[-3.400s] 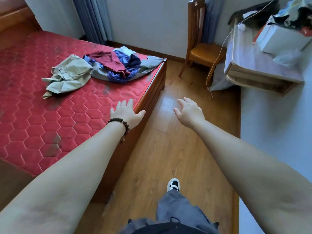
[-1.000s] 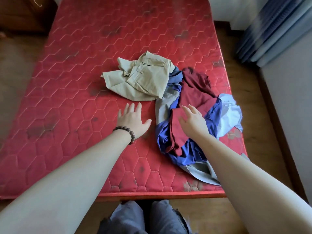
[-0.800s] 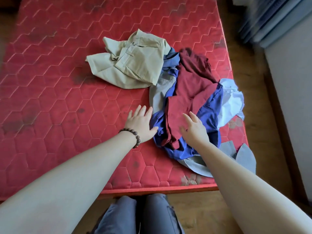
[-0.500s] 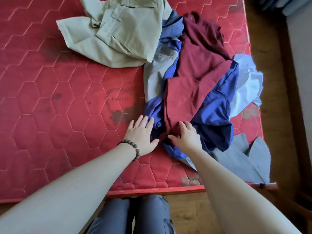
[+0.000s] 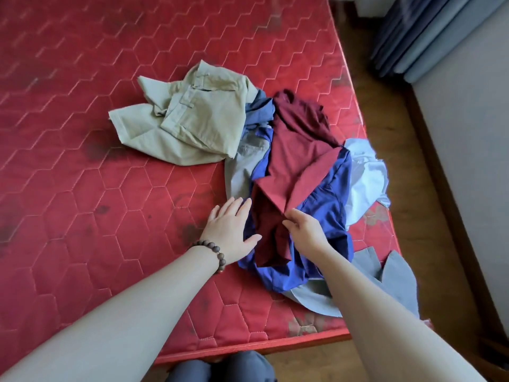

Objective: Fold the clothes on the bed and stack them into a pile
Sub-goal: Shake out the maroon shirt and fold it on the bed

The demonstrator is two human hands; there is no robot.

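Head view looks down on a red mattress quilted in hexagons (image 5: 82, 188), on which an unfolded heap of clothes lies near the right edge. The left hand (image 5: 230, 230), with a dark wooden bead bracelet (image 5: 213, 250) at the wrist, lies flat with its fingers (image 5: 234, 206) spread wide, palm down on the mattress and on the edge of a bright blue cloth garment (image 5: 325, 213). The right hand (image 5: 304, 230) rests on the heap, its fingers (image 5: 289, 216) pinched narrow on a fold of the dark red cloth garment (image 5: 297, 161) that lies on top of the blue one. A crumpled khaki pair of trousers (image 5: 192, 119) lies to the left of the heap, touching it. A pale blue shirt (image 5: 366, 177) sits at the heap's right side, at the mattress edge. A grey garment (image 5: 396, 277) lies under the blue one and hangs over the near right corner of the mattress. Wooden floor (image 5: 399, 133) runs along the right of the bed, with blue-grey curtains (image 5: 429, 34) in the upper right corner.
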